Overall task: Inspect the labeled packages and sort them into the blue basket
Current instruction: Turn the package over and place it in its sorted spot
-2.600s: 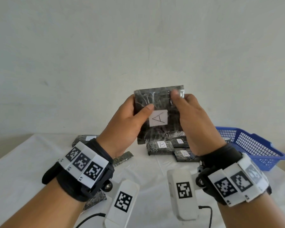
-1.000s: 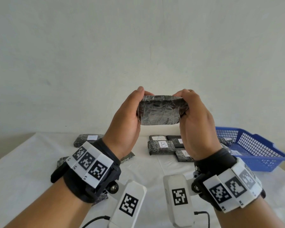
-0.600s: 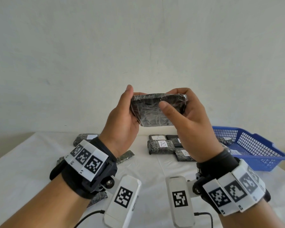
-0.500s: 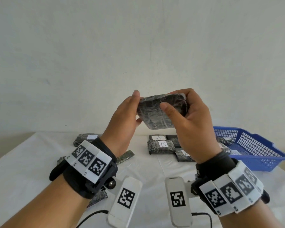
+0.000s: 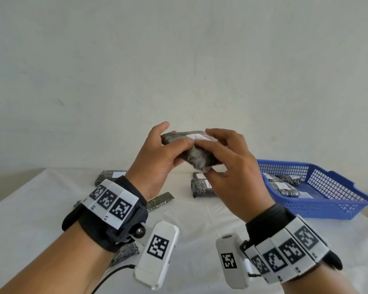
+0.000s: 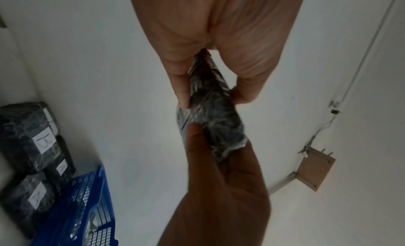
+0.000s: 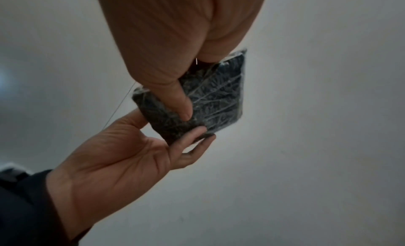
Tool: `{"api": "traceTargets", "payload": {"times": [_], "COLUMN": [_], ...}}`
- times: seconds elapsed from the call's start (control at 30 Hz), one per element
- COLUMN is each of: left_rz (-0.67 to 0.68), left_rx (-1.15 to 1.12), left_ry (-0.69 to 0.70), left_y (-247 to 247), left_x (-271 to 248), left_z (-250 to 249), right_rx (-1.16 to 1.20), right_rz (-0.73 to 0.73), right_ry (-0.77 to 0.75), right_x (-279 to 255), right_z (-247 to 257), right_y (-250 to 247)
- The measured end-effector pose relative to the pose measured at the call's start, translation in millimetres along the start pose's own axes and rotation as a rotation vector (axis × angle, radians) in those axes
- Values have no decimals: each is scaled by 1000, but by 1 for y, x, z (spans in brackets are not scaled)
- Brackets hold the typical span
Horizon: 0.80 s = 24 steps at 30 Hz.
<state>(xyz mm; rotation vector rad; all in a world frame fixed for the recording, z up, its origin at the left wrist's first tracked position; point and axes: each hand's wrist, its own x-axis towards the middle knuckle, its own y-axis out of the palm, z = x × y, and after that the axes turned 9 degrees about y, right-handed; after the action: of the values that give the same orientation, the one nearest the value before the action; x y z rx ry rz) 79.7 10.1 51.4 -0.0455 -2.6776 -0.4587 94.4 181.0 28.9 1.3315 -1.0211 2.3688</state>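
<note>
Both hands hold one dark, plastic-wrapped package (image 5: 197, 159) in the air above the table, its white label (image 5: 197, 136) turned upward and its letter too faint to read. My left hand (image 5: 174, 137) pinches the left end between thumb and fingers. My right hand (image 5: 210, 152) grips the right end, thumb underneath. In the left wrist view the package (image 6: 212, 114) sits between my left fingers (image 6: 181, 87) and the right hand (image 6: 219, 180). In the right wrist view my thumb lies across the package (image 7: 219, 97). The blue basket (image 5: 336, 187) stands to the right.
Several labeled packages (image 5: 285, 186) lie in the basket. More lie on the white tablecloth: a cluster (image 5: 201, 186) behind my hands, one (image 5: 108, 177) at the back left, and others (image 5: 159, 200) near my left wrist. A plain wall rises behind the table.
The package has been turned from its bare side facing me to lying flatter with the label up. Both hands have dropped lower, toward the table.
</note>
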Motion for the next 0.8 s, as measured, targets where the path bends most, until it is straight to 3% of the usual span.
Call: {"api": "traceTargets", "payload": {"times": [0.07, 0.17, 0.27, 0.33, 0.4, 0.5, 0.63, 0.73, 0.8], "left_rz": [-35, -52, -9, 4, 9, 37, 40, 209, 356], "left_rx": [-45, -52, -28, -12, 49, 138, 163, 241, 502], "left_ry": [-5, -33, -142, -202, -240, -323, -482, -654, -684], "left_y": [-2, -9, -6, -1, 4, 10, 10, -5, -17], "left_x": [3, 11, 17, 18, 17, 14, 16, 20, 28], "left_z": [4, 13, 23, 35, 51, 75, 97, 103, 108], "right_rx": [-106, -204, -250, -219, -91, -52, -153, -255, -361], "right_rz": [81, 308, 381, 581, 774, 775, 847, 919, 958], "right_ry": [13, 196, 237, 397, 658, 904, 1002, 1063, 1086], "right_x": [-4, -9, -10, -6, -2, -3, -14, -23, -29], "right_z": [-8, -18, -26, -27, -28, -40, -57, -73, -82], "right_y": [-1, -5, -8, -12, -14, 4, 30, 43, 52]}}
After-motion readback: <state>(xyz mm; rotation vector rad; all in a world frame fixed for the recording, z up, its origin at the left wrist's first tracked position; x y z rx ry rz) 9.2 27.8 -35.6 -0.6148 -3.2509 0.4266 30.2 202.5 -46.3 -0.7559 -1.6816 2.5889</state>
